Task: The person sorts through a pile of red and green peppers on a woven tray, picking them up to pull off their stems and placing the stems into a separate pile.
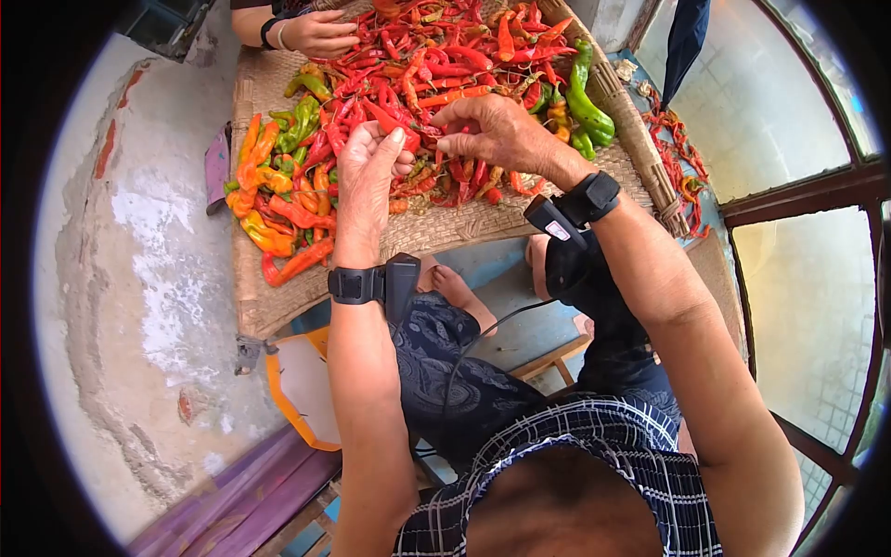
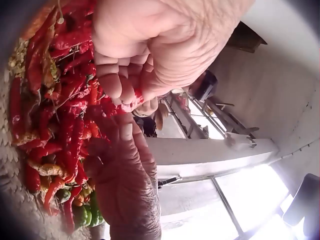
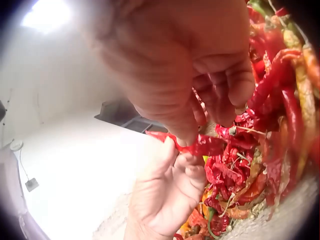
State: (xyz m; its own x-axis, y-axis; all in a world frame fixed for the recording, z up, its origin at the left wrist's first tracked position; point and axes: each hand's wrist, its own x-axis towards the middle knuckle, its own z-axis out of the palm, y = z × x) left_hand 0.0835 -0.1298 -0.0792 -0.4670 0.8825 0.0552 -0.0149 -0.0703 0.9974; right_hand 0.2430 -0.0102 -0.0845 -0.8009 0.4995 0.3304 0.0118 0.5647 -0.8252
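Observation:
A red chili pepper (image 1: 393,124) is pinched between the thumb and fingers of my left hand (image 1: 365,176), above the front of the pile. In the right wrist view the chili pepper (image 3: 207,145) lies crosswise over the left fingers. My right hand (image 1: 506,135) hovers just right of it, fingers bent, thumb and forefinger apart. One right fingertip overlaps the pepper in the right wrist view. Beneath both hands spreads a heap of red chili peppers (image 1: 455,70), many wrinkled, on a woven mat (image 1: 445,223).
Orange and green peppers (image 1: 264,181) lie at the heap's left, larger green peppers (image 1: 587,97) at its right. Another person's hand (image 1: 320,34) rests at the far left edge. More red peppers (image 1: 677,148) lie by the window (image 1: 807,251). A wall (image 1: 148,232) stands left.

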